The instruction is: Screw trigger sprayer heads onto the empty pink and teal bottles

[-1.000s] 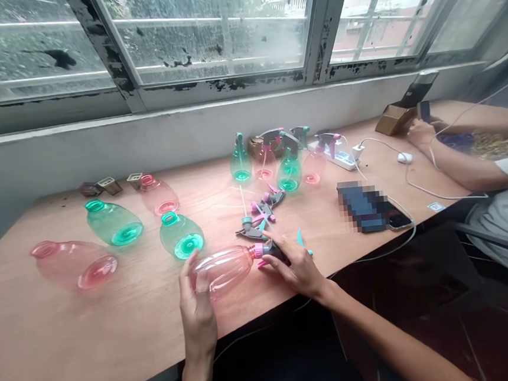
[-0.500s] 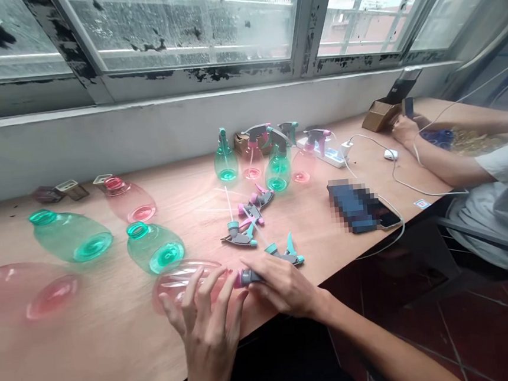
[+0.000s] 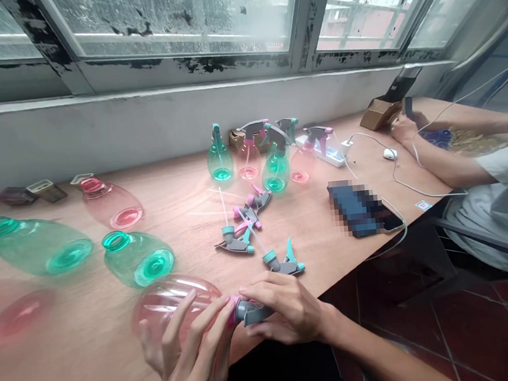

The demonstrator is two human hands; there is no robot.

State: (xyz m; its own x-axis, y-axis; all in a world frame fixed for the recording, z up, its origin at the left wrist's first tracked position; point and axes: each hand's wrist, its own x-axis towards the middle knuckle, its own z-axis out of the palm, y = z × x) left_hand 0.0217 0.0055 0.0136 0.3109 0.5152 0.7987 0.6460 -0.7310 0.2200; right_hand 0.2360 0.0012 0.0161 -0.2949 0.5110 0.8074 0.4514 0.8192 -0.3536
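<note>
My left hand point(image 3: 192, 353) is wrapped over a see-through pink spray bottle point(image 3: 168, 302) that lies on its side, base to the left. At its neck sits a grey spray trigger head point(image 3: 252, 313) with a pink collar, gripped in my right hand point(image 3: 288, 307). Whether the collar is threaded on is hidden by my fingers. Just beyond my right hand lies a grey and teal trigger head point(image 3: 282, 264). Another teal one point(image 3: 234, 242) and pink ones point(image 3: 249, 211) with white tubes lie farther back.
Headless bottles lie at left: a large green one point(image 3: 40, 245), a smaller green one point(image 3: 139, 257) and pink ones point(image 3: 111, 202). Several bottles with heads, such as a green one point(image 3: 275, 168), stand near the wall. A phone point(image 3: 357, 208), cables and a person's arm point(image 3: 441, 153) are at right.
My hands, the pink bottle and its trigger head have come lower in view, nearer me. My left hand has closed more around the bottle. The view has shifted slightly.
</note>
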